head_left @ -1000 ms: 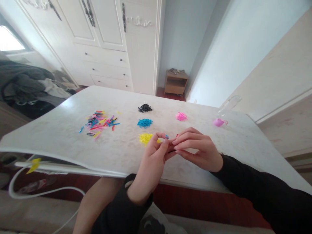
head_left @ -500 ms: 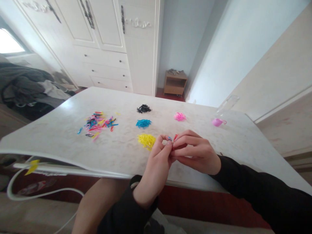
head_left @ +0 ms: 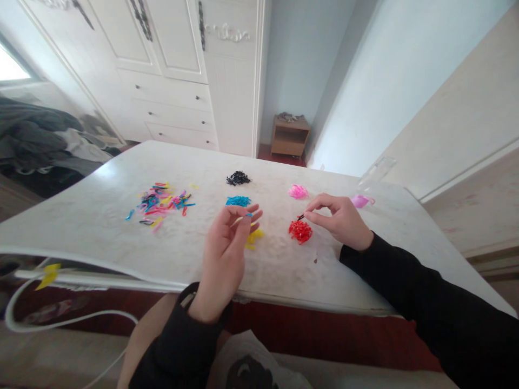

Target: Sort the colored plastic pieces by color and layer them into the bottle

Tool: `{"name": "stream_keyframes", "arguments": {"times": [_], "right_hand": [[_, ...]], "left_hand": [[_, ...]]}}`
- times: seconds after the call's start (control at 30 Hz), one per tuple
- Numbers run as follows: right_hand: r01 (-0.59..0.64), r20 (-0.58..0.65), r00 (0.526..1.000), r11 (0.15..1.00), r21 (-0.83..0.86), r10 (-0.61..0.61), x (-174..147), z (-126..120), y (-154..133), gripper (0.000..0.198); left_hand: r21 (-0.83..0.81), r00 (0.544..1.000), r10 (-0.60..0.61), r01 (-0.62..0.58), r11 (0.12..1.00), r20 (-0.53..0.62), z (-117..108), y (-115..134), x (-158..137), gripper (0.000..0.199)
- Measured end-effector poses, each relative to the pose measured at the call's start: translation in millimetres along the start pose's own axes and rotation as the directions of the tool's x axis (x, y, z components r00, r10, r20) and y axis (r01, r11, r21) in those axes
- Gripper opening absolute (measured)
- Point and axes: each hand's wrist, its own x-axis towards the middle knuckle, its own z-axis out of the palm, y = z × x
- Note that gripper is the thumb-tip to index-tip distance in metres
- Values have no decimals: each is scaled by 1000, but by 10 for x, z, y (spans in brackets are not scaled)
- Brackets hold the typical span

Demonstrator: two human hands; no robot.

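Observation:
My left hand [head_left: 227, 243] pinches a small blue rubber band [head_left: 248, 215] between thumb and forefinger, its other fingers spread. Beneath it lies a yellow pile of bands [head_left: 254, 237], partly covered by the fingers. A blue pile [head_left: 237, 201] sits just beyond. My right hand [head_left: 338, 219] has a small black rubber band [head_left: 300, 217] at its fingertips, right above the far side of a red pile [head_left: 300, 232]. Farther back are a black pile [head_left: 239, 178] and a pink pile [head_left: 299, 191].
A mixed-colour heap of bands [head_left: 162, 205] spreads over the left of the white table [head_left: 194, 259]. Behind my right hand stand a pink cup-like object [head_left: 360, 201] and a clear container [head_left: 377, 172]. A small dark bit [head_left: 315, 259] lies near the front edge.
My hands have come apart: the left moved left, the right moved right and away from me. The red pile is uncovered, and a black band now shows in my right fingertips.

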Motion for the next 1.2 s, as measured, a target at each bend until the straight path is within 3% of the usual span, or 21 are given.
{"name": "stream_keyframes", "arguments": {"times": [0.2, 0.4, 0.6, 0.73, 0.87, 1.03, 1.2], "right_hand": [[-113, 130, 985, 994, -10, 113, 14, 20, 73, 14], [-175, 145, 976, 982, 71, 164, 14, 12, 44, 16], [-140, 104, 986, 984, 110, 129, 13, -4, 8, 16], [-99, 88, 992, 981, 165, 85, 12, -11, -9, 17], [-72, 61, 996, 983, 170, 62, 4, 7, -8, 16], [-57, 55, 997, 982, 178, 48, -19, 30, -1, 15], [-58, 59, 997, 986, 156, 50, -34, 46, 6, 17]], "left_hand": [[230, 995, 83, -66, 971, -62, -287, -30, 81, 25], [310, 991, 135, -125, 942, -9, -298, -103, 58, 18], [488, 976, 213, -207, 848, 43, -295, -79, 2, 13], [488, 986, 158, -165, 857, 55, -312, -120, 7, 14], [478, 982, 190, -174, 861, 16, -341, -133, 25, 12], [715, 973, 227, -128, 687, -44, -502, 52, 162, 8], [868, 960, 274, -187, 460, 62, -577, 250, 552, 4]]}}
